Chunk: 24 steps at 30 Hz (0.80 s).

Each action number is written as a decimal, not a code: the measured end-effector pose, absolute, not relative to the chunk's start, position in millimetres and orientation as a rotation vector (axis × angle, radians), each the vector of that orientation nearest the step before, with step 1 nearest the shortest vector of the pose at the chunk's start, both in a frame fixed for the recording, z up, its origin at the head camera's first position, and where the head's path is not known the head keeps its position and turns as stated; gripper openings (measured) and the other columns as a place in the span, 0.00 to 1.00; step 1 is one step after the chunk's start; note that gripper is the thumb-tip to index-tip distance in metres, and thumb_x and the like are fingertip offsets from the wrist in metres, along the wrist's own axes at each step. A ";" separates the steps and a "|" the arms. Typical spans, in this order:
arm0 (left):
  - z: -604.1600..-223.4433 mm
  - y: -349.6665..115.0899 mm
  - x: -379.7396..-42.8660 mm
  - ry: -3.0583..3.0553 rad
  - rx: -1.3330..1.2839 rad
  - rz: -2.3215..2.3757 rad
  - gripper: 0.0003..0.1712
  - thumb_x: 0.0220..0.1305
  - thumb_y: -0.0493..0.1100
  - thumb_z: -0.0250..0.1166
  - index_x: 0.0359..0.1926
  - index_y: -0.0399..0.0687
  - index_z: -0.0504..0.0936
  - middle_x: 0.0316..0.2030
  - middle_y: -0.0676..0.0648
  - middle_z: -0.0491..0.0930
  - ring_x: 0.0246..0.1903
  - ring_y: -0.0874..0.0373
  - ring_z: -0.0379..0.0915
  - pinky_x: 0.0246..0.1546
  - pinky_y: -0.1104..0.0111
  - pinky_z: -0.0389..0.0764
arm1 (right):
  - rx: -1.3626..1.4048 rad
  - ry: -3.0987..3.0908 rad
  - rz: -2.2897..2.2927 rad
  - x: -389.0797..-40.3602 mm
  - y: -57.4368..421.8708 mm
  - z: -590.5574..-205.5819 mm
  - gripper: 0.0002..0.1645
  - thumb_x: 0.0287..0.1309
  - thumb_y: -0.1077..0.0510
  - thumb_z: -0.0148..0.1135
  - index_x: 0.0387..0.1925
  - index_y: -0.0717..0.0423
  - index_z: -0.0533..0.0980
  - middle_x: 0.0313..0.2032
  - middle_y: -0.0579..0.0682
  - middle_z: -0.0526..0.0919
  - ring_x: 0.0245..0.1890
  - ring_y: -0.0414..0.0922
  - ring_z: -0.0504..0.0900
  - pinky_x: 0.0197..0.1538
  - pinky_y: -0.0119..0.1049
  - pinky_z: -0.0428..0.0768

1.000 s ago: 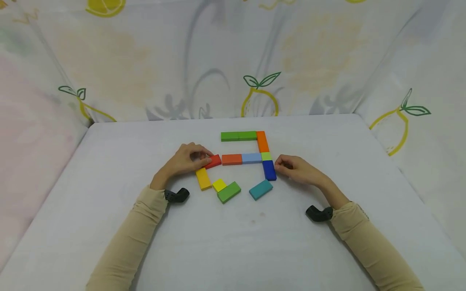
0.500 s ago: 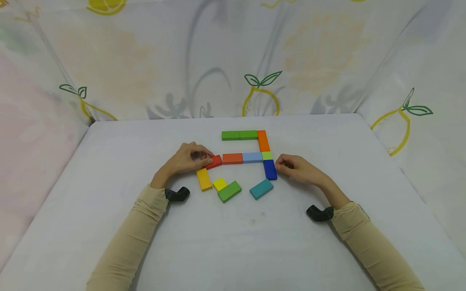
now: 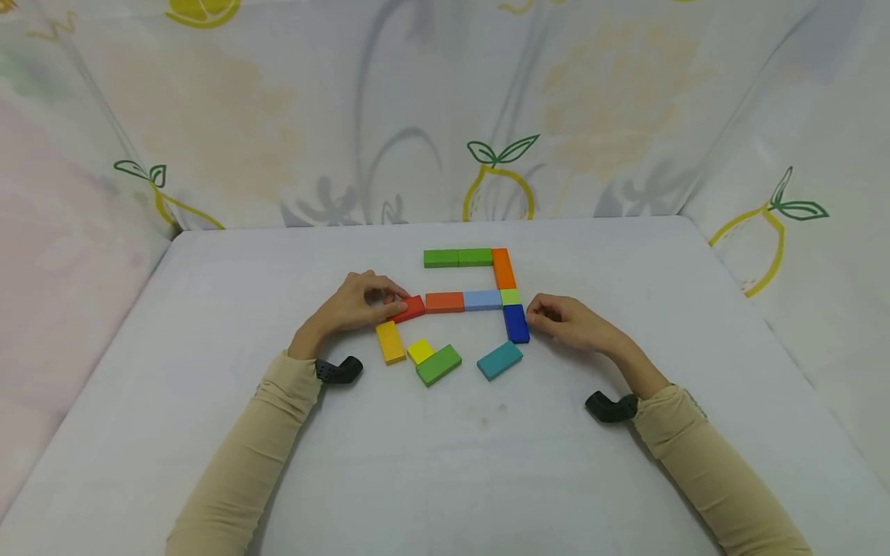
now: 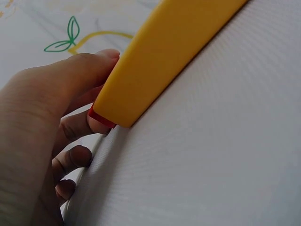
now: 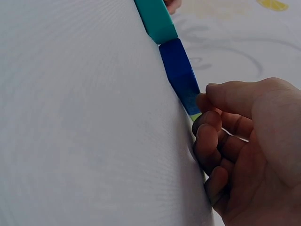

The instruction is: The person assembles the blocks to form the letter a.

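My left hand [image 3: 358, 301] pinches a red block [image 3: 412, 309] between thumb and fingers, low on the table. The block's right end meets an orange-red block [image 3: 444, 303]. A yellow-orange block [image 3: 391, 343] lies just below the red one; in the left wrist view this yellow-orange block [image 4: 150, 61] hides most of it. My right hand [image 3: 570, 320] rests with curled fingers beside a dark blue block [image 3: 516, 323]. In the right wrist view its fingertips touch the side of this dark blue block [image 5: 181, 70], and nothing shows between thumb and fingers.
A light blue block [image 3: 482, 300], lime block [image 3: 511, 296], orange block [image 3: 504, 268] and two green blocks [image 3: 457, 258] continue the outline. A teal block [image 3: 500, 361], small yellow block [image 3: 420, 351] and green block [image 3: 439, 365] lie nearer. A patterned cloth [image 3: 410, 116] hangs behind.
The red block's gap to the orange-red block has narrowed slightly. Both hands keep nearly the same place, and the other blocks lie as before; the head view has shifted slightly.
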State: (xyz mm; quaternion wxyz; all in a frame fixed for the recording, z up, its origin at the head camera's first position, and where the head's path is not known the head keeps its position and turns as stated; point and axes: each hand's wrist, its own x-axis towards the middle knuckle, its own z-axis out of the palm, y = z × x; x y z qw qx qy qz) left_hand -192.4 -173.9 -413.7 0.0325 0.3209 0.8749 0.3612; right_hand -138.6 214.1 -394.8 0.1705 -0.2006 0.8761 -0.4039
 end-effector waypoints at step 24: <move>-413.8 -172.1 -193.8 2.665 0.963 1.105 0.12 0.57 0.50 0.68 0.43 0.59 0.84 0.24 0.57 0.79 0.28 0.58 0.64 0.34 0.67 0.62 | -0.567 2.498 -1.133 -138.0 213.2 -395.2 0.08 0.68 0.56 0.52 0.40 0.57 0.72 0.29 0.49 0.72 0.28 0.42 0.70 0.30 0.29 0.69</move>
